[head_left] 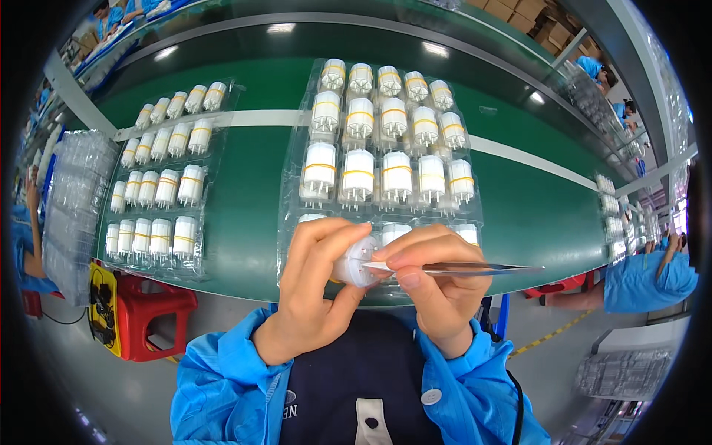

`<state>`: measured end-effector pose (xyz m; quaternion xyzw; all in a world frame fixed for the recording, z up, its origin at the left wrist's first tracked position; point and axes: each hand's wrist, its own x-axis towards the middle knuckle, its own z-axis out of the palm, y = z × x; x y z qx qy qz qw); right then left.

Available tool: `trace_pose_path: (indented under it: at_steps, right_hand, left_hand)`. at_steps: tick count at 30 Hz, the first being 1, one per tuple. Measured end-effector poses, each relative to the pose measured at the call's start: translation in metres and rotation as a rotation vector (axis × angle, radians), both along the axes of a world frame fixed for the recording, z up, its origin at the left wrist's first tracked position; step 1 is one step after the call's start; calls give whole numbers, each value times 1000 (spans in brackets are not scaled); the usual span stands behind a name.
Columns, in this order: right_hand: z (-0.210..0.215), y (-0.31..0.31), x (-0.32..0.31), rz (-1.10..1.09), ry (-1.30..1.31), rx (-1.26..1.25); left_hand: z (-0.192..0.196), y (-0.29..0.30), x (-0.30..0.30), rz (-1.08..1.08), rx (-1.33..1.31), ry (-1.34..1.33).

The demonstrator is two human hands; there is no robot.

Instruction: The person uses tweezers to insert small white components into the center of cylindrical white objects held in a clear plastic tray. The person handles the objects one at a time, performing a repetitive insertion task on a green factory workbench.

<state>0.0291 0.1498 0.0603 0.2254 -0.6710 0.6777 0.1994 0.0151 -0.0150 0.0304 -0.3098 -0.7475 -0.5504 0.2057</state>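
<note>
My left hand (300, 285) is closed round a white cylinder-shaped part (354, 268), tilted so that its flat end with small pins or holes faces right. Between the fingers of my right hand (437, 274) are thin metal tweezers (500, 268), their tapered tip pointing right. A small white piece (374, 265) sticks out from my right fingertips and reaches the cylinder's end face; whether it belongs to the tweezers I cannot tell. Just beyond both hands lies a clear plastic tray (291, 194) with rows of white cylinders (358, 170), each with a yellow band and prongs; my hands hide its nearest row.
Another clear tray of white cylinders (191, 185) stands left on the green conveyor belt (256, 193). Stacked clear trays (74, 215) are at far left. Below the bench edge is a red stool (152, 315). A co-worker in blue (645, 282) sits at right.
</note>
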Motion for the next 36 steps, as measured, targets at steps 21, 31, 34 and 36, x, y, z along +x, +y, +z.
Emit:
trace_pose_path:
  at_steps: [21, 31, 34, 36]
  right_hand:
    - [6, 12, -9, 39, 85, 133]
    - [2, 12, -14, 70, 101, 109]
    - [3, 10, -14, 39, 92, 149]
    - [3, 9, -14, 37, 93, 139]
  left_hand:
    - [2, -5, -6, -127, -22, -66]
    - [-1, -9, -7, -241, 74, -184]
    - [-1, -9, -7, -238, 73, -198]
    - [0, -9, -7, -234, 68, -200]
